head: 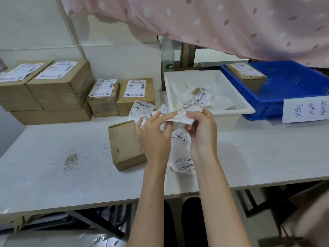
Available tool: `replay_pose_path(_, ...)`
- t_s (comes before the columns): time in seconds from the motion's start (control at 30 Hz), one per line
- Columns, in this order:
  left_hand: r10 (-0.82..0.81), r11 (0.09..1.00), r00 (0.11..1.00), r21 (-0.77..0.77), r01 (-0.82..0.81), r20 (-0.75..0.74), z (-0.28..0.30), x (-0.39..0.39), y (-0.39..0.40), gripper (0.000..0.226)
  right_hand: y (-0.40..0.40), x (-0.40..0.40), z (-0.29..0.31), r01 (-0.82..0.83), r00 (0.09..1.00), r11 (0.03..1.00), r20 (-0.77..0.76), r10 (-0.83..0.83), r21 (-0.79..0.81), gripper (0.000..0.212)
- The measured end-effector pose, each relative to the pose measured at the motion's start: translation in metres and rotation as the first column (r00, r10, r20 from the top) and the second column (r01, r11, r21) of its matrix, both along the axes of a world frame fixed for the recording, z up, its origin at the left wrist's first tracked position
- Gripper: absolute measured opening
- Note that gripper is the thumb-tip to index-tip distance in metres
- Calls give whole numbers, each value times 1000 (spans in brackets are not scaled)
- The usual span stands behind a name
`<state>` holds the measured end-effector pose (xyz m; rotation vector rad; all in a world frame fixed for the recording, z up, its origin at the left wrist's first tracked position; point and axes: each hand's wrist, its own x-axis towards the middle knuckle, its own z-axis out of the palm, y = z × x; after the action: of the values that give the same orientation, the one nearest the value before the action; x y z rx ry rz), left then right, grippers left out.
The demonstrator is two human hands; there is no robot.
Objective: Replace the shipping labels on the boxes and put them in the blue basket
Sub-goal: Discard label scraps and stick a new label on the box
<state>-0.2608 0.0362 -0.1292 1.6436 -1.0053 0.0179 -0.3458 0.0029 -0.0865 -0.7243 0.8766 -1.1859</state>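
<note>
A small bare cardboard box point(124, 145) lies on the white table point(53, 166), just left of my hands. My left hand point(153, 136) and my right hand point(203, 132) both pinch a crumpled white label sheet point(179, 117) held above the table. More loose labels point(184, 166) with barcodes lie under and between my wrists. The blue basket point(292, 93) stands at the far right with one labelled box point(247, 77) inside.
Several labelled cardboard boxes point(53, 86) are stacked at the back left, two smaller ones point(121, 95) beside them. A white bin point(210, 97) holds crumpled label scraps. A pink curtain point(213, 20) hangs overhead. A handwritten paper sign point(306, 110) hangs on the basket's front.
</note>
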Motion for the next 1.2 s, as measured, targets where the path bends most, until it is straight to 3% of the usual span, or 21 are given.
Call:
replay_pose_path(0.17,27,999,999,27,-27,-21,-2,1,4,19,-7,10,8,-72,982,996,179,62,51,21)
replay_pose_path(0.27,16,998,987,59,-6,-162,7,6,3,21,-8,20,7,-135,963,990,240,123,33,21)
replay_pose_path(0.43,70,992,968,120,-42,-239,20,17,9,14,-3,22,15,-263,903,962,333,273,-76,49)
replay_pose_path(0.5,48,995,922,95,-12,-385,22,23,12,25,-3,23,19,-207,946,970,227,231,-125,42)
replay_pose_path(0.57,26,998,869,59,4,-495,24,29,15,15,-3,27,13,-147,987,966,-99,128,-211,23)
replay_pose_path(0.67,19,1000,818,18,-11,-574,29,31,20,14,3,34,-3,-205,915,949,-392,98,-241,21)
replay_pose_path(0.8,83,996,824,30,-80,-560,28,35,26,30,9,43,-15,-274,868,940,-473,151,-202,9)
replay_pose_path(0.9,170,985,854,57,-164,-492,26,43,32,35,10,48,-16,-295,857,933,-490,163,-206,18)
replay_pose_path(1.03,323,944,877,183,-273,-355,27,52,41,27,15,58,-18,-318,842,931,-504,191,-179,18)
replay_pose_path(1.2,341,930,874,261,-260,-346,27,73,57,18,18,69,-18,-318,830,934,-523,193,-160,8)
